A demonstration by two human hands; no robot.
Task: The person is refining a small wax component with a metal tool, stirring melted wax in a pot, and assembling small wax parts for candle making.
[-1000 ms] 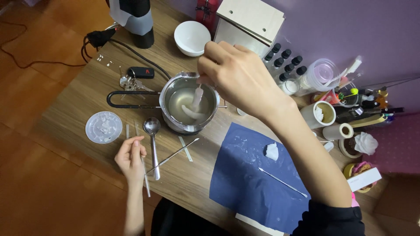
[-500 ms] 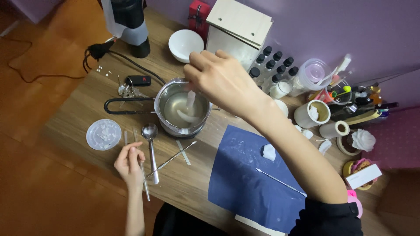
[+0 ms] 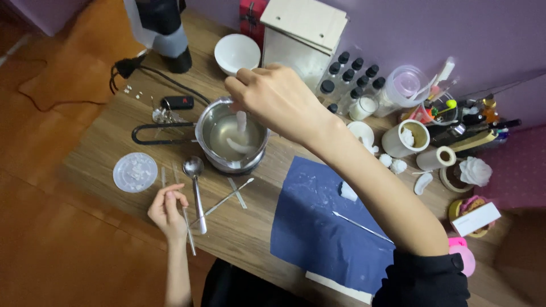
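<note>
Above the steel saucepan (image 3: 232, 136) on the wooden table (image 3: 102, 148), the right hand (image 3: 276, 99) pinches a pale, translucent wax strip (image 3: 241, 121) between closed fingertips, its lower end hanging inside the pan over the cloudy liquid. Near the table's front edge, the left hand (image 3: 168, 211) rests with fingers curled on a thin metal rod (image 3: 187, 230), just beside a metal spoon (image 3: 195, 190) and right of a clear round lid (image 3: 135, 171).

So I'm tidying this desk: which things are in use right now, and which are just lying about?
In use:
right hand holding a white piece over the metal pot
left hand on a thin stick

Lying about:
spoon
white bowl
plastic lid
blue sheet
small bottles
</note>
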